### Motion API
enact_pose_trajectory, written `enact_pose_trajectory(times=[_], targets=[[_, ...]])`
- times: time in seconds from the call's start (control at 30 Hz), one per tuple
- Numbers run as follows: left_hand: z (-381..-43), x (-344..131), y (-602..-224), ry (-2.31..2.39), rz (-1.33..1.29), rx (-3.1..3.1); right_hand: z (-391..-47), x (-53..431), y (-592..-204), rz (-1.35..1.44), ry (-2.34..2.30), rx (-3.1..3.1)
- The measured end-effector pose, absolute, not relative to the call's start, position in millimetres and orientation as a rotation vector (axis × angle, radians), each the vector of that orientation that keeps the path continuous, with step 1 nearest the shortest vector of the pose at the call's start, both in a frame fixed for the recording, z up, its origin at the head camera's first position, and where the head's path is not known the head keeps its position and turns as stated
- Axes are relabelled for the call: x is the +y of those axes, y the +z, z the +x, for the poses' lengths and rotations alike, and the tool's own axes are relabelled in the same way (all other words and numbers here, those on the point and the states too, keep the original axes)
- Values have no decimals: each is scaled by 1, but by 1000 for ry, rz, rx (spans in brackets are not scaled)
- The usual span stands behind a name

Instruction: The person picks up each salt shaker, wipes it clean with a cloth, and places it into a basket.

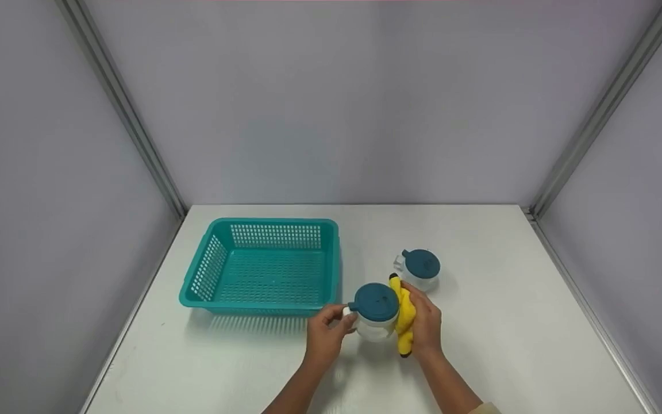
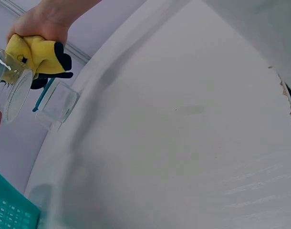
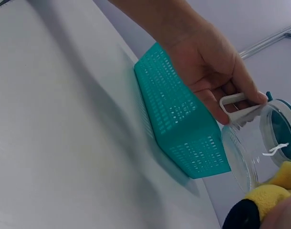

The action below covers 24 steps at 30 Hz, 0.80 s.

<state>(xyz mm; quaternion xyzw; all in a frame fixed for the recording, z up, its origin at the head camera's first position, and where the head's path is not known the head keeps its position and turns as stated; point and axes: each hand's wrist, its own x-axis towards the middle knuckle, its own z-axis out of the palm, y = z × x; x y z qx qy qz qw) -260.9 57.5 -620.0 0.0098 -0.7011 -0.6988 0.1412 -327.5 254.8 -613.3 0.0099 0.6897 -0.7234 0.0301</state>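
A clear jar (image 1: 374, 329) with a dark blue lid (image 1: 376, 302) is held above the table. My left hand (image 1: 325, 336) pinches its white handle (image 3: 241, 112) between thumb and fingers. On the jar's other side, my right hand (image 1: 426, 322) grips a soft yellow plush cloth (image 1: 405, 319) with black ends, the cloth lying against the jar wall. In the left wrist view the cloth (image 2: 40, 53) is bunched under the right hand's fingers, beside the jar's round base. A second jar (image 1: 422, 269) of the same kind stands on the table just beyond the right hand.
A teal plastic basket (image 1: 193, 303) with perforated walls sits at the left of the white table (image 1: 515, 322), its near right corner close to my left hand. Grey panels (image 1: 331, 103) enclose the table at the back and both sides.
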Motion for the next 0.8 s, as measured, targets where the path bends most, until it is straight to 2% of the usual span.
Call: enact_pose_trajectory(times=[0.33,0.57,0.8], targets=[[-262,72,-619,-1926,147,-2023,-312,238,-613,258,-2275,2214],[-253,77,-601,-1850,194,-1996,-308,230,-617,231,-2289,2222],[-246,82,-588,-1726,133,-1998,-305,228,-620,183,-2331,2248]])
